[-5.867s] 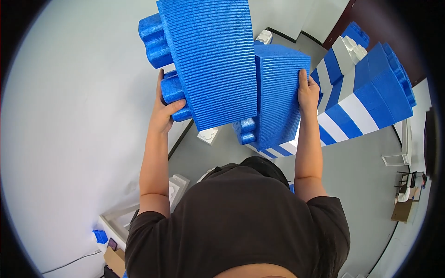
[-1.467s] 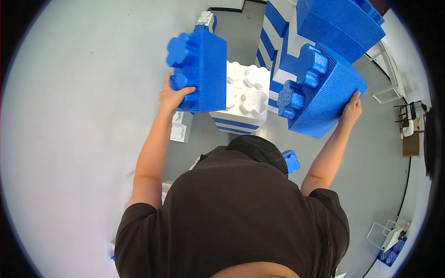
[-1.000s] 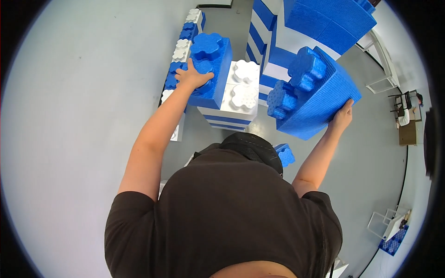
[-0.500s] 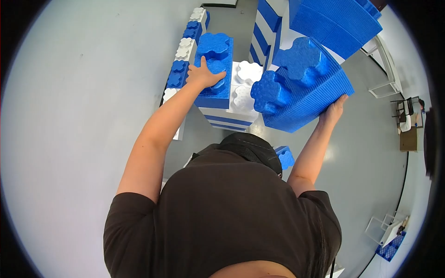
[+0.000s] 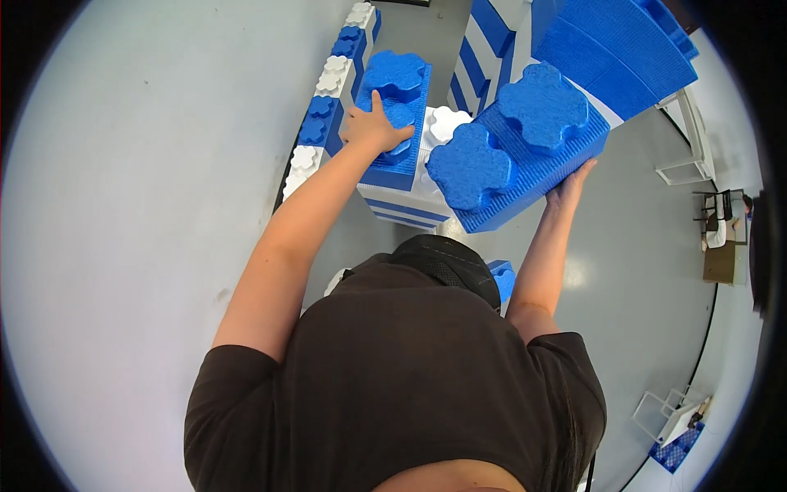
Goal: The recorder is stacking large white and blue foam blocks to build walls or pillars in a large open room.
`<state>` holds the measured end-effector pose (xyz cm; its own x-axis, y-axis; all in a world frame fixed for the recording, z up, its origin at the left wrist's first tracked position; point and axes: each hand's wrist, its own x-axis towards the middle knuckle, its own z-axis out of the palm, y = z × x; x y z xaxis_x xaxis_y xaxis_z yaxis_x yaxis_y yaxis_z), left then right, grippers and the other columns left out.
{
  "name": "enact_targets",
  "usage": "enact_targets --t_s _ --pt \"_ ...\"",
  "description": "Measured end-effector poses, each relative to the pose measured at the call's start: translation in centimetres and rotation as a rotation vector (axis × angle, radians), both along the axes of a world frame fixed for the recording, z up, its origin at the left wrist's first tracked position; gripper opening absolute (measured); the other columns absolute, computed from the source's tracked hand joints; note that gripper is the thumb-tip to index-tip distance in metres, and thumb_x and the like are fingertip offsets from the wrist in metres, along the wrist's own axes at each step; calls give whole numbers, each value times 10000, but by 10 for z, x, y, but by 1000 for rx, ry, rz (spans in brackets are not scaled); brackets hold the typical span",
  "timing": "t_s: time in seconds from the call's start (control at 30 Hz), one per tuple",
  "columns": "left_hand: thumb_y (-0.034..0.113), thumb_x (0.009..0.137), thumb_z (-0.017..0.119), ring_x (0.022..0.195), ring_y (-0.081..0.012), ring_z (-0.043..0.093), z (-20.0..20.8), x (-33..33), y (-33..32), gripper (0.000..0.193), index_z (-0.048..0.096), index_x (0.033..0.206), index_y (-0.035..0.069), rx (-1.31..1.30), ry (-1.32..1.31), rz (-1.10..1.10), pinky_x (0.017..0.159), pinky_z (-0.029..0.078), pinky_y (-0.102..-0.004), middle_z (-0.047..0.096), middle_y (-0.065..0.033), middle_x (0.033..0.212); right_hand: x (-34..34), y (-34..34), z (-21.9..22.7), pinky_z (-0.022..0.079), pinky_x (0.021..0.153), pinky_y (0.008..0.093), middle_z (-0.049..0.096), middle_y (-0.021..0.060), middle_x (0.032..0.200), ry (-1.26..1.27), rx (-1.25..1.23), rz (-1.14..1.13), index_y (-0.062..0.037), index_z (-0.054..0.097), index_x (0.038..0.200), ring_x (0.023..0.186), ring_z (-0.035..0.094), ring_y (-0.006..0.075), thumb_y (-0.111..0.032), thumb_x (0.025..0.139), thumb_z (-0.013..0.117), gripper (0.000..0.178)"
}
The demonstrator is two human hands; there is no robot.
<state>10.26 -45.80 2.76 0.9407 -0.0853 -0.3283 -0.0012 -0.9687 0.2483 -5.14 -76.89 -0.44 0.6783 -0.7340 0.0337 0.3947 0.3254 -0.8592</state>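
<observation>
My left hand rests with spread fingers on the studs of a blue toy building block, which sits on a stack of white and blue blocks. Up at the right, a large two-stud blue building block is held in my right hand. That hand supports it at its right side and underside, so part of the fingers is hidden. The held block is tilted, studs facing up, and overlaps the white studded block in view. Whether they touch, I cannot tell.
A row of alternating white and blue blocks runs along the left wall. Tall striped block stacks and a big blue block stand ahead. Another blue block is low, near my right arm. White-framed furniture lines the right.
The held block has turned so its studs face upward more, and it has shifted slightly left over the white block. My left hand stays on its block; the whole view has moved a little.
</observation>
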Motion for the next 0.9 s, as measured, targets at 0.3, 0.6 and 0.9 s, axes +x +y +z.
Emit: enact_targets --t_s 0.3,0.6,0.9 --pt "689 642 659 1193 -417 412 -9 -19 1 1134 84 1497 218 -28 -106 -23 911 400 -528 347 -284 1296 4 -1 -8 330 1068 477 321 149 1459 55 43 28 -95 246 1449 1316 346 324 -586 951 241 699" --pt "701 637 646 1205 -481 388 -21 5 17 1135 78 1496 224 -67 -38 -70 950 395 -528 288 -339 1338 36 6 -19 329 1067 499 342 146 1450 -45 132 200 -109 265 1444 1309 355 348 -671 903 210 782" --pt "669 645 668 1198 -388 381 -28 1 -3 1122 72 1494 243 -39 -75 -116 862 434 -544 311 -273 1317 26 19 -42 330 1066 501 344 148 1448 -7 216 182 -109 266 1443 1308 355 350 -682 895 209 794"
